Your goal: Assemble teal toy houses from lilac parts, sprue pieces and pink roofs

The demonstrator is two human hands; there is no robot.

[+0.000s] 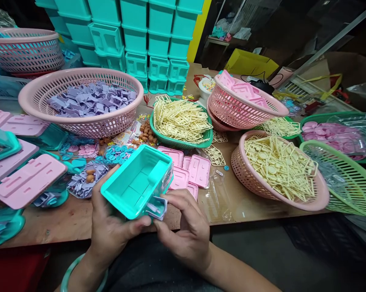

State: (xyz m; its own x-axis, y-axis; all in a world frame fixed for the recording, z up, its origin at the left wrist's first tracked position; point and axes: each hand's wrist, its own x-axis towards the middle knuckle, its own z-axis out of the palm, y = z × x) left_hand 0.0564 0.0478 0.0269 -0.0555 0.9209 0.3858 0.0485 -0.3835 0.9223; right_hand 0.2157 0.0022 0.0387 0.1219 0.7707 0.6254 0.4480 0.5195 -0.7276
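Observation:
A turquoise plastic box [129, 182], open at the top and hollow inside, is tilted toward me above the table's front edge. My left hand [112, 219] wraps round its left side and underside, the thumb along the near edge. At the box's right end, my right hand [185, 231] pinches a small lavender plastic drawer-like part [157, 208], which sits partly in or against the box wall; how far in, I cannot tell. Behind the box lie several flat pink lids [199, 171]. A small pile of lavender parts [90, 178] is left of my left hand.
A pink basket [27, 95] of lavender parts stands back left. Cream parts fill a green basket [208, 140] and a pink basket [237, 162]. Pink-lidded turquoise boxes [31, 180] crowd the left. Stacked turquoise boxes [134, 20] rise behind. A tilted pink basket [228, 109] holds pink pieces.

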